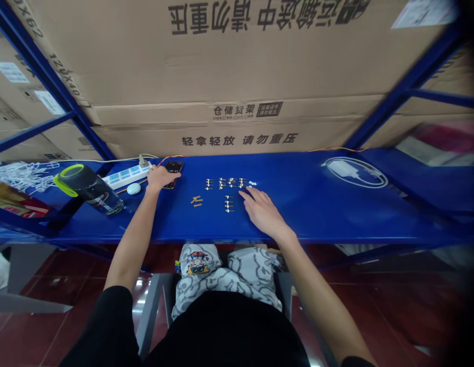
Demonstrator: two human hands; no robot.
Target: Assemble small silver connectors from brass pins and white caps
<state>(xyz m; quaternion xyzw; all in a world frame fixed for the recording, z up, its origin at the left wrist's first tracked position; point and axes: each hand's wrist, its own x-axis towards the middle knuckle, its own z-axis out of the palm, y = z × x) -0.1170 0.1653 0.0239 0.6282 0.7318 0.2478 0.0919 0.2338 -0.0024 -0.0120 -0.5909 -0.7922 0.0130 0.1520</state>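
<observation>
My left hand lies on a black phone at the left of the blue tabletop. Its thumb stretches across the lit screen, while the other fingers lie partly hidden to the left. Fingers extended, my right hand rests low over the tabletop, holding nothing visible. The index fingertip is close to a column of small pin-like pieces with white middles. More such pieces lie in short columns to the left. Small white bits sit just beyond the right fingers. Several flat brown strips lie between the hands.
A dark bottle with a lime-green loop leans at left, near a white power strip and a white rounded object. A coiled white cable with a charger lies right. Cardboard stands behind the blue tabletop.
</observation>
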